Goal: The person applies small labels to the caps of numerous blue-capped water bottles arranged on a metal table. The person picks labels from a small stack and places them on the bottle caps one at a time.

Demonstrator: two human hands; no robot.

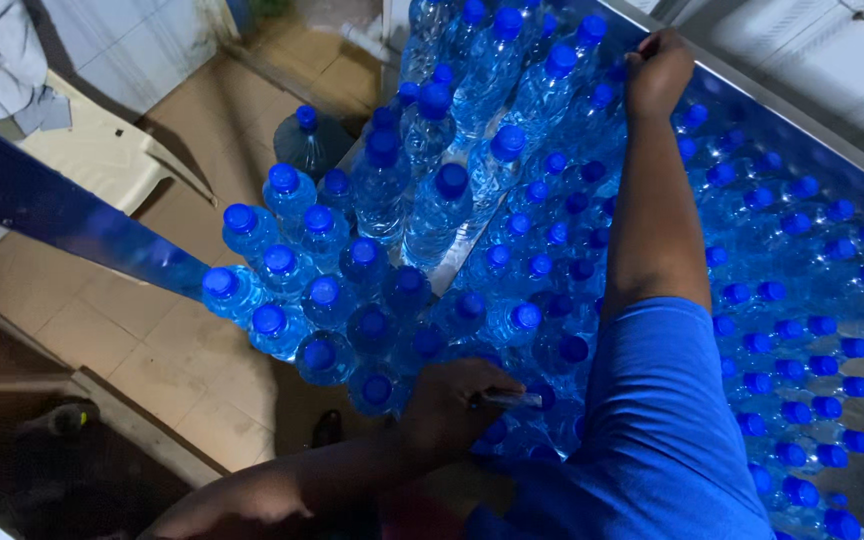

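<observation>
My left hand [457, 400] grips a thin pen-like object [505, 398] over the near blue-capped bottles [392, 250] massed on the worktop, my right hand [657, 70] closes at the far rail [802, 120], its grip's contents untellable; marking seemingly under way, next needing a steady reach.

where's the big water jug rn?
In the head view, the big water jug stands on the tiled floor at upper left, just beyond the far edge of the packed bottles and beside the pale plastic chair.
</observation>
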